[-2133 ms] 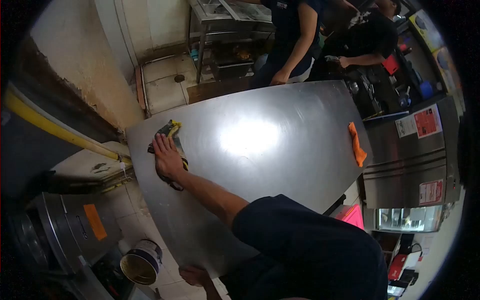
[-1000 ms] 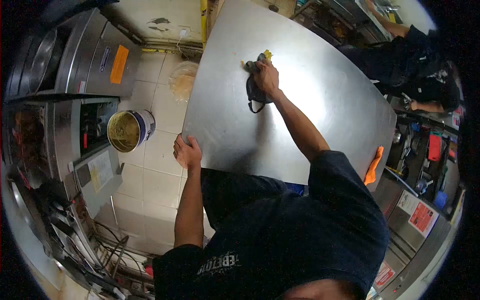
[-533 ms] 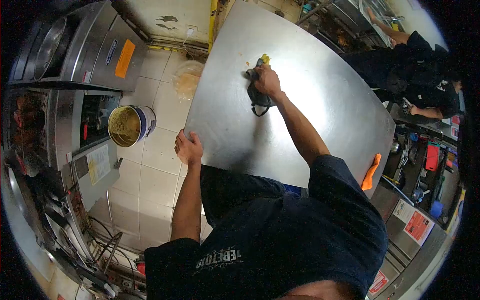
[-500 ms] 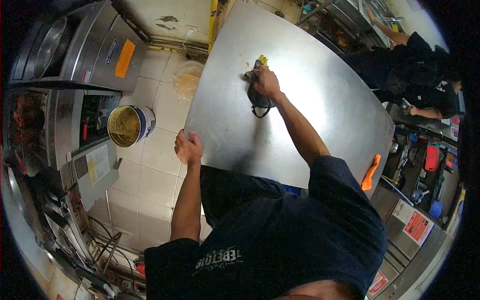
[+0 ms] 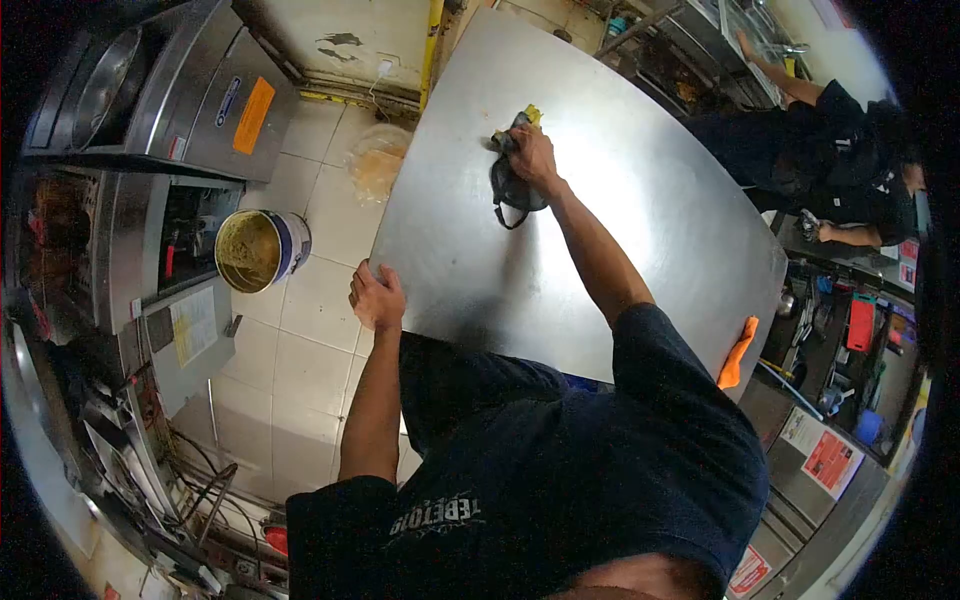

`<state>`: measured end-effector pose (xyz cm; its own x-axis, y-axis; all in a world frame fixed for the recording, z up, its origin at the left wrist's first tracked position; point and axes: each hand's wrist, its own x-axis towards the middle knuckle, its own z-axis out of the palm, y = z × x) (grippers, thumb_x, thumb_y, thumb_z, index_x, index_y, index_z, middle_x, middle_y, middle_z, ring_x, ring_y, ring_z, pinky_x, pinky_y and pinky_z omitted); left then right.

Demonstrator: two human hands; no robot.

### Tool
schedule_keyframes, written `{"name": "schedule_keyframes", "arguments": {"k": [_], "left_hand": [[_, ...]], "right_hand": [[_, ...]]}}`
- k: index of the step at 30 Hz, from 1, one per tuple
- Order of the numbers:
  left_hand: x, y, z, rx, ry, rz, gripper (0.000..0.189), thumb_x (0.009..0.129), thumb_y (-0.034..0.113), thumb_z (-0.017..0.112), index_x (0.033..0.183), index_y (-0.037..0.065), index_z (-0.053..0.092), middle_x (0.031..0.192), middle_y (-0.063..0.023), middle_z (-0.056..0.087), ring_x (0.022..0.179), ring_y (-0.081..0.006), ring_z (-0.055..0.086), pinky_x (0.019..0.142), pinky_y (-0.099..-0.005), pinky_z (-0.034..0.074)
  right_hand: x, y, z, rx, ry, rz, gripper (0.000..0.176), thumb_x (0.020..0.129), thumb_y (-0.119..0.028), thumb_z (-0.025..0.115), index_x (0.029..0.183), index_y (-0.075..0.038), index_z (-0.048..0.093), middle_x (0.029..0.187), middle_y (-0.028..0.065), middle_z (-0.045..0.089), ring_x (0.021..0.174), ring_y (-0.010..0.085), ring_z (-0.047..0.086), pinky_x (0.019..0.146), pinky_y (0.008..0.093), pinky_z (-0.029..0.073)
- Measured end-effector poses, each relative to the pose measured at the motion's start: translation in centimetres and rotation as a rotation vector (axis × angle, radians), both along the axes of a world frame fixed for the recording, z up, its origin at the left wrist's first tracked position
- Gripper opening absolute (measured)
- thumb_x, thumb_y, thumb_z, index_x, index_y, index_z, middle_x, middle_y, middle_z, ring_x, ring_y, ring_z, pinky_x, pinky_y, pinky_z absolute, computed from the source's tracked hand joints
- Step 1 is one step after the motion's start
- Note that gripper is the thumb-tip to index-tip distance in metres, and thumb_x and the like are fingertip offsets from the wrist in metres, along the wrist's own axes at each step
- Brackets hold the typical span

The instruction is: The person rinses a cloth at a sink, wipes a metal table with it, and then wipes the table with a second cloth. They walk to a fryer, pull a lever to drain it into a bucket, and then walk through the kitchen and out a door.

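My right hand (image 5: 534, 157) presses a dark cloth with a yellow edge (image 5: 508, 183) flat against the steel table (image 5: 650, 220), far out toward its left side. A loop of the cloth trails toward me. My left hand (image 5: 376, 297) grips the table's near left corner, fingers curled over the edge. My dark shirt fills the lower part of the view.
An orange rag (image 5: 737, 352) hangs at the table's right corner. A bucket of yellowish stuff (image 5: 255, 251) stands on the tiled floor left of the table, beside steel machines (image 5: 190, 95). A bag (image 5: 373, 165) lies on the floor. Two people in dark clothes (image 5: 830, 150) work beyond the table.
Since two seconds ago the view has swung round to look down over my body. In the last second my right hand has rubbed the cloth back and forth slightly; my left hand stays on the corner.
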<state>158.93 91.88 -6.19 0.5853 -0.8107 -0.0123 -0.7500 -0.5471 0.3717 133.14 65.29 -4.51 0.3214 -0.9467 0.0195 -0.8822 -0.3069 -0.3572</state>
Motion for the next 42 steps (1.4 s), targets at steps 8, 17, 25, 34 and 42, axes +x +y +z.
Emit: {"name": "schedule_keyframes", "arguments": {"k": [8, 17, 25, 34, 42], "left_hand": [[0.1, -0.3, -0.2, -0.018, -0.022, -0.029, 0.037, 0.086, 0.032, 0.052, 0.112, 0.006, 0.050, 0.104, -0.0155, 0.059, 0.095, -0.0336, 0.057, 0.083, -0.0457, 0.044], [0.2, 0.0, -0.2, 0.020, -0.018, -0.019, 0.038, 0.086, 0.032, 0.052, 0.114, 0.005, 0.050, 0.105, -0.0157, 0.059, 0.096, -0.0328, 0.057, 0.082, -0.0445, 0.044], [1.0, 1.2, -3.6, -0.131, 0.180, -0.016, 0.034, 0.086, 0.028, 0.052, 0.104, 0.001, 0.054, 0.099, -0.0181, 0.059, 0.093, -0.0341, 0.057, 0.080, -0.0454, 0.044], [0.0, 0.3, 0.3, 0.079, 0.066, 0.002, 0.039, 0.088, 0.030, 0.047, 0.116, 0.003, 0.048, 0.108, -0.0189, 0.056, 0.099, -0.0366, 0.054, 0.087, -0.0457, 0.041], [0.1, 0.2, 0.2, 0.083, 0.036, 0.002, 0.039, 0.088, 0.030, 0.047, 0.116, 0.003, 0.048, 0.108, -0.0192, 0.056, 0.096, -0.0373, 0.055, 0.085, -0.0464, 0.043]], "right_hand": [[0.2, -0.6, 0.2, -0.065, -0.041, -0.042, 0.039, 0.070, -0.016, 0.063, 0.108, -0.012, 0.063, 0.107, 0.0144, 0.058, 0.091, 0.0370, 0.059, 0.079, 0.0437, 0.050], [0.3, 0.1, 0.3, -0.009, -0.136, 0.096, 0.032, 0.067, -0.006, 0.057, 0.099, -0.004, 0.063, 0.092, 0.0165, 0.058, 0.089, 0.0365, 0.057, 0.075, 0.0411, 0.049], [1.8, 0.6, 0.7, 0.186, -0.238, -0.256, 0.024, 0.072, -0.007, 0.058, 0.096, -0.006, 0.062, 0.102, 0.0173, 0.059, 0.098, 0.0356, 0.055, 0.087, 0.0425, 0.044], [1.3, 0.7, 0.1, -0.110, -0.333, -0.005, 0.029, 0.070, -0.016, 0.063, 0.098, -0.009, 0.062, 0.097, 0.0108, 0.055, 0.098, 0.0287, 0.052, 0.084, 0.0403, 0.042], [0.8, 0.4, -1.0, -0.012, -0.135, 0.059, 0.033, 0.069, -0.015, 0.063, 0.102, -0.011, 0.061, 0.099, 0.0087, 0.054, 0.100, 0.0273, 0.050, 0.085, 0.0393, 0.040]]}}
